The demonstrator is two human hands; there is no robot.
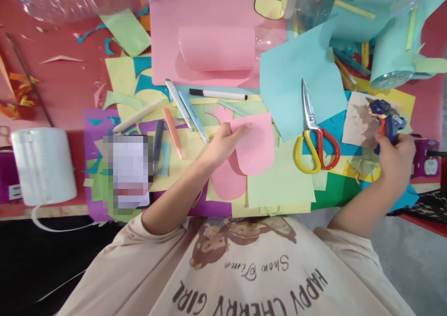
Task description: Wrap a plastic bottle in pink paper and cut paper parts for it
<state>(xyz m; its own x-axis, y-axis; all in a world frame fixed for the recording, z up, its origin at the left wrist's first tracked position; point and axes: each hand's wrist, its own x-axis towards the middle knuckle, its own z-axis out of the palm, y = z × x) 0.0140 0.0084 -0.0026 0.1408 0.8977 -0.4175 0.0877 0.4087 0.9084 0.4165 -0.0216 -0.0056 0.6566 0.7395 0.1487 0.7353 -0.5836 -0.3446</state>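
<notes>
My left hand [226, 144] is closed on a pink paper piece [256, 148] with rounded lower corners, thumb on top. Under it lies another pink paper piece [228, 181] with a curved edge. Over at the right, my right hand [396, 155] is wrapped round a dark blue and orange glue gun [387, 123], above a stained sheet of pale paper [359, 120]. Between the hands, scissors [310, 130] with one yellow and one red handle lie with blades pointing away, partly on a light blue sheet [300, 74].
A pink-wrapped bottle [218, 48] lies on a pink sheet [165, 36] at the back. Several markers, including a white one [218, 94], lie left of centre. A phone [129, 171], a white case [44, 167] and a light blue wrapped bottle [393, 55] are around.
</notes>
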